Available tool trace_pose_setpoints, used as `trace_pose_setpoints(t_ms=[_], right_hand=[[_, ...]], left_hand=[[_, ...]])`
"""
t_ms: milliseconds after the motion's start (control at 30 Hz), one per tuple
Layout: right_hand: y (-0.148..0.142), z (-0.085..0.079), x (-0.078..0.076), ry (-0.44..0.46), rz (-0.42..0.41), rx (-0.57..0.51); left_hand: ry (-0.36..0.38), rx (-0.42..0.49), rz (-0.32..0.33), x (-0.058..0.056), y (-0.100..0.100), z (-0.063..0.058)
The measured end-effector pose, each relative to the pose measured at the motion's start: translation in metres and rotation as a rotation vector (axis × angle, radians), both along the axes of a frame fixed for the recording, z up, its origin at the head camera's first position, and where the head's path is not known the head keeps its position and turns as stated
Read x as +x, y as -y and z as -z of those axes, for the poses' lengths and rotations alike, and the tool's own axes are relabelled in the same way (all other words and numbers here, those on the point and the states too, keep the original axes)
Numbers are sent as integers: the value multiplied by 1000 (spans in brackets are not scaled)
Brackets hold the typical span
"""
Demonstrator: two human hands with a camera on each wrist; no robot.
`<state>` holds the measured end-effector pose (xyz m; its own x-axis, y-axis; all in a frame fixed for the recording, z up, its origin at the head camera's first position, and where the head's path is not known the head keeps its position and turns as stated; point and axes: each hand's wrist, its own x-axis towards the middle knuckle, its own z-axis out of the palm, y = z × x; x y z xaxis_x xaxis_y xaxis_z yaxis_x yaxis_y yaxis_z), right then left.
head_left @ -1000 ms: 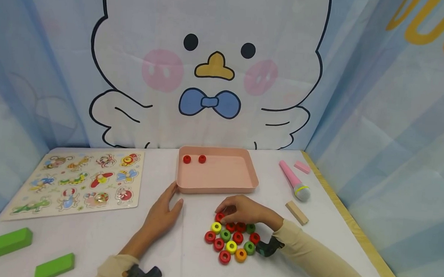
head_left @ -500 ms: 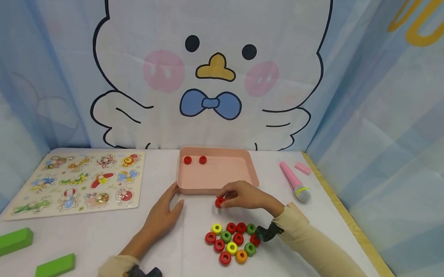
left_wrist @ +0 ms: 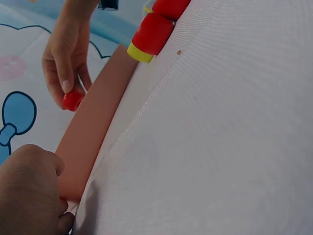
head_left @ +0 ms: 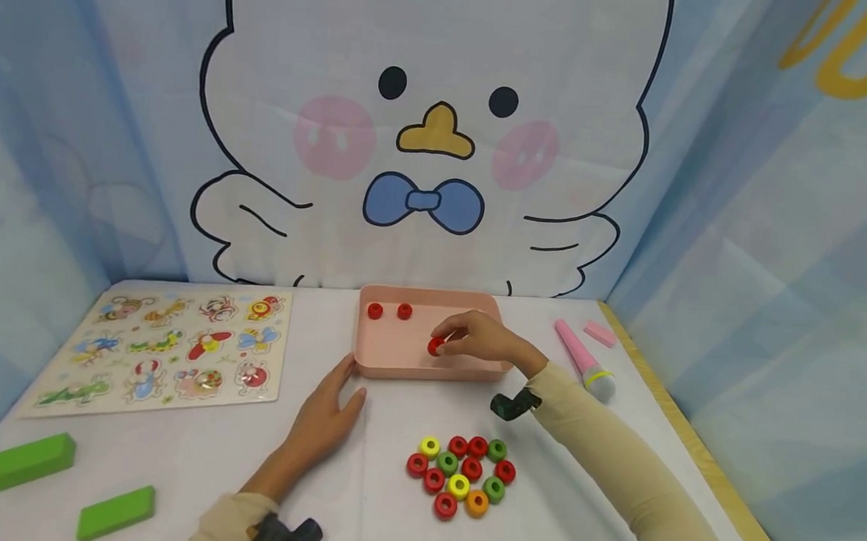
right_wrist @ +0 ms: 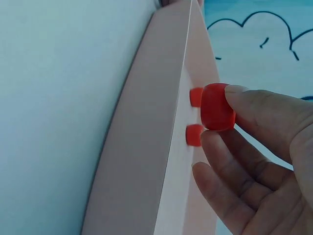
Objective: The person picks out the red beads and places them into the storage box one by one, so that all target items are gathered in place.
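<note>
My right hand (head_left: 480, 337) pinches a red bead (right_wrist: 217, 106) between thumb and fingertips, over the pink tray (head_left: 400, 372). Two more red beads, one of them this red bead (head_left: 375, 311), sit at the tray's back left. My left hand (head_left: 323, 421) lies on the table with straight fingers, its fingertips at the tray's front left corner; in the left wrist view that hand (left_wrist: 29, 191) is partly cut off by the frame. Nearer to me lies a cluster of red, green, yellow and orange beads, including an orange bead (head_left: 477, 503).
An insect puzzle board (head_left: 161, 347) lies at the left, with a green block (head_left: 29, 461) and another green block (head_left: 116, 513) in front of it. Right of the tray are a pink toy microphone (head_left: 582, 359) and a pink block (head_left: 600, 334). A printed curtain stands behind.
My right hand has lifted a red bead from the cluster and carried it forward, over the tray. My left hand stays at the tray corner. The head view has shifted slightly.
</note>
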<state>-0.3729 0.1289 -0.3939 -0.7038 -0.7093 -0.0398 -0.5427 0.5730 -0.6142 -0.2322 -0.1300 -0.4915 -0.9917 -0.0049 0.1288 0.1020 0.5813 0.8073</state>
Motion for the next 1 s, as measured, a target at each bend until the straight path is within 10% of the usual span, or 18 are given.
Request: trace_pose_setpoints(t_ms=[567, 1000], right_hand=[[31, 1, -63, 38, 239, 142], [34, 18, -80, 46, 344, 237]], left_hand=[[-11, 18, -14, 1, -3, 2], [-49, -3, -27, 0, 1, 2]])
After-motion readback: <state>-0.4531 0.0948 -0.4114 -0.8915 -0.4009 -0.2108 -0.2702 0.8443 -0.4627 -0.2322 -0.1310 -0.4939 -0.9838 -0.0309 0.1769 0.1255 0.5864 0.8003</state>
